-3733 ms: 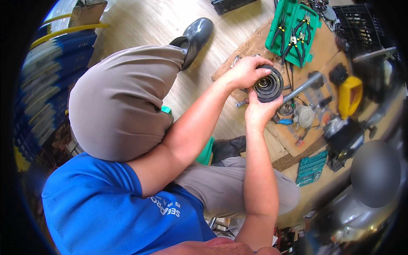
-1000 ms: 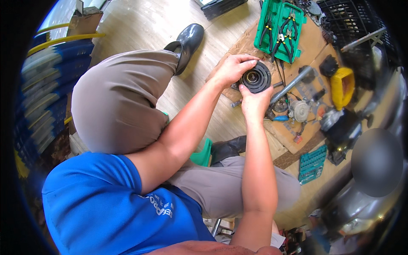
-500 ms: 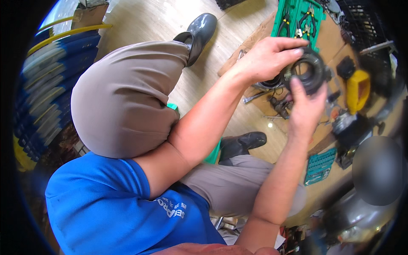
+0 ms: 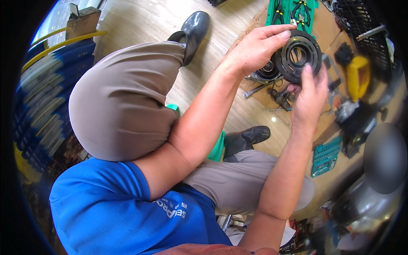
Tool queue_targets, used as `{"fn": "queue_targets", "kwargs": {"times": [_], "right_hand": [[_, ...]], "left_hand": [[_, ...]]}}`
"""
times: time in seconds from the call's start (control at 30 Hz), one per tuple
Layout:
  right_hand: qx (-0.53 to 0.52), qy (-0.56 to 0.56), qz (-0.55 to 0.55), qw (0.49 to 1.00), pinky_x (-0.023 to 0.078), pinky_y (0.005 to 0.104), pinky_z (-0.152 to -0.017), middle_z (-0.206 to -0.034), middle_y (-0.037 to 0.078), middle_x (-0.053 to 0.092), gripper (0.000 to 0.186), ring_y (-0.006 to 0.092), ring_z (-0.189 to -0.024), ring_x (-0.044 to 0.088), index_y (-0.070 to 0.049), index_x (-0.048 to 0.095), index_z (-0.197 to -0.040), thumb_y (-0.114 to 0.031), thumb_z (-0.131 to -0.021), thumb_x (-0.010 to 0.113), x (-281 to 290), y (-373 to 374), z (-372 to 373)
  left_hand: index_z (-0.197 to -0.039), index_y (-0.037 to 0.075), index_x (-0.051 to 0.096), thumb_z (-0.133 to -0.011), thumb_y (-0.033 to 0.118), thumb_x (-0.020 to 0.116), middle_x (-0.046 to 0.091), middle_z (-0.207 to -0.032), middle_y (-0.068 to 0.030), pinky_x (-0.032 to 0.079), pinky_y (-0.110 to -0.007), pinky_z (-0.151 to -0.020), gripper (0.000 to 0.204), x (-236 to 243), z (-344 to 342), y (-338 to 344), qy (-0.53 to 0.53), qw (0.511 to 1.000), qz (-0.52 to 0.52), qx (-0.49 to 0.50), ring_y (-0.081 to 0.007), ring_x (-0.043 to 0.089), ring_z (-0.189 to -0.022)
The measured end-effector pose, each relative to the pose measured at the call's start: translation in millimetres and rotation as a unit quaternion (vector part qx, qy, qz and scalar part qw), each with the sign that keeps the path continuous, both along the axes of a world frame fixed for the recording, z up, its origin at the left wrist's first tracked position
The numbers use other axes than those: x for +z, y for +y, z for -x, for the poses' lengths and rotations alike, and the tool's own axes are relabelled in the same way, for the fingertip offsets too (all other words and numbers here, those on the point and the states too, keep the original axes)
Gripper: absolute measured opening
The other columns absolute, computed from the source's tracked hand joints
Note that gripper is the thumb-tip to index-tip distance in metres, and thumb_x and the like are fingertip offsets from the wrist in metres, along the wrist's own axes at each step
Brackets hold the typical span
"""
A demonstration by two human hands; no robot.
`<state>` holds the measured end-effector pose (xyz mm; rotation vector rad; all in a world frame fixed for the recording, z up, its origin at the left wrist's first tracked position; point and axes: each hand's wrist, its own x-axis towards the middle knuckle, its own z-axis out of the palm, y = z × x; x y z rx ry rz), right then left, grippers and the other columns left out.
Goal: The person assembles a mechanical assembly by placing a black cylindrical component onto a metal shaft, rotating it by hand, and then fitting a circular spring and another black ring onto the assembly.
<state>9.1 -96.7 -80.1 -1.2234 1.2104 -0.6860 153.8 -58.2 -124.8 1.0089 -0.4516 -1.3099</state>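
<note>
Ridged black ring (image 4: 311,52); left hand (image 4: 257,49) and right hand (image 4: 310,98) clasp it

The middle of the view is bright, its colours vivid. Light is strongest toward the upper left, where the floor (image 4: 144,21) washes out nearly to white; lower down, one small glare spot dots it. The upper boot (image 4: 197,34) carries a soft sheen, and the trousers (image 4: 123,102) darken in their folds. The ring (image 4: 298,56) is fairly clear, with thin glints, while the right hand's fingers (image 4: 323,78) smear slightly. Toward the right rim, the yellow thing (image 4: 358,78) turns soft and a grey oval (image 4: 385,158) is featureless blur. Fisheye bending curves the edges, and black swallows the corners.
</note>
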Motion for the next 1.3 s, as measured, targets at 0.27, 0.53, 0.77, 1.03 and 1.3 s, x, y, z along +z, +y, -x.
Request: {"fn": "queue_targets", "kwargs": {"times": [0.27, 0.53, 0.77, 1.03, 1.3], "right_hand": [[0.017, 0.002, -0.004, 1.0, 0.044, 0.0201, -0.052, -0.103, 0.007, 0.064, 0.038, 0.008, -0.072, 0.059, 0.001, 0.047, -0.133, -0.018, -0.1, 0.053, 0, 1, -5], [0.013, -0.003, 0.011, 1.0, 0.045, 0.02, -0.053, -0.103, 0.006, 0.064, 0.036, 0.008, -0.075, 0.06, -0.001, 0.047, -0.133, -0.02, -0.103, 0.048, 2, -3, 0], [-0.002, -0.045, 0.048, 0.998, 0.047, 0.023, -0.058, -0.114, 0.009, 0.062, 0.037, 0.012, -0.083, 0.061, -0.002, 0.045, -0.136, -0.02, -0.104, 0.045, 9, -5, 4], [-0.045, -0.162, 0.065, 0.984, 0.054, 0.0365, -0.088, -0.127, 0.016, 0.053, 0.044, 0.0235, -0.113, 0.058, 0.004, 0.034, -0.141, -0.018, -0.104, 0.044, 8, -7, 10], [-0.041, -0.147, 0.048, 0.987, 0.056, 0.031, -0.069, -0.124, 0.015, 0.054, 0.048, 0.0205, -0.099, 0.062, 0.003, 0.032, -0.141, -0.023, -0.104, 0.045, 8, -7, 12]], "left_hand": [[-0.134, -0.001, 0.055, -0.101, 0.026, 0.054, 0.064, -0.121, -0.0089, 0.046, -0.03, -0.1, 0.042, 0, -5, 3, 0.011, 1.0, -0.006, 0.019, -0.015, 0.059, -0.113], [-0.136, -0.002, 0.052, -0.102, 0.03, 0.051, 0.062, -0.125, -0.011, 0.045, -0.032, -0.102, 0.047, -2, -3, 2, 0.022, 0.999, 0.021, 0.011, -0.0175, 0.059, -0.115], [-0.133, -0.004, 0.055, -0.103, 0.027, 0.048, 0.063, -0.124, -0.0115, 0.046, -0.03, -0.101, 0.043, 8, 0, 1, 0.084, 0.991, 0.098, 0.032, -0.018, 0.06, -0.114], [-0.145, -0.004, 0.038, -0.102, 0.043, 0.042, 0.044, -0.147, -0.0174, 0.033, -0.041, -0.113, 0.065, 19, 7, -2, 0.092, 0.977, 0.188, -0.029, -0.0279, 0.042, -0.136], [-0.147, -0.002, 0.037, -0.101, 0.043, 0.043, 0.043, -0.148, -0.0175, 0.031, -0.041, -0.114, 0.064, 19, 9, -3, 0.084, 0.981, 0.176, -0.015, -0.0275, 0.041, -0.137]]}}
